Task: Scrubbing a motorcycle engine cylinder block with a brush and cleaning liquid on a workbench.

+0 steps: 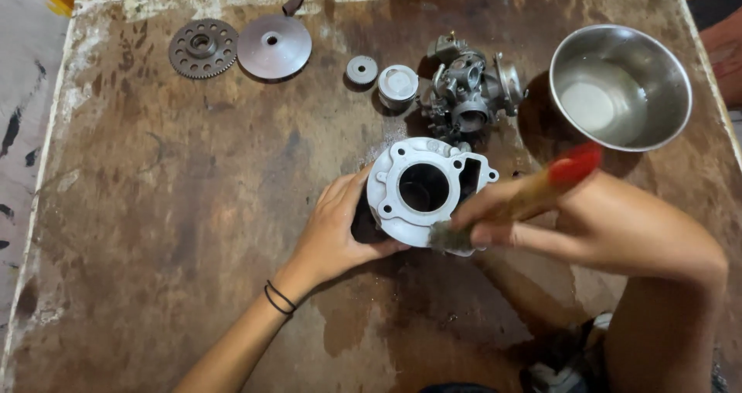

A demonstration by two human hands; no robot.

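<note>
head view: your left hand [332,234] grips the cylinder [425,188] at mid-desk [154,207]; your right hand [572,223] clenches a brush [514,204], bristles on its near rim. top face looks pale and clean; carburetor [468,91], piston [398,86], gears wait untouched.
</note>
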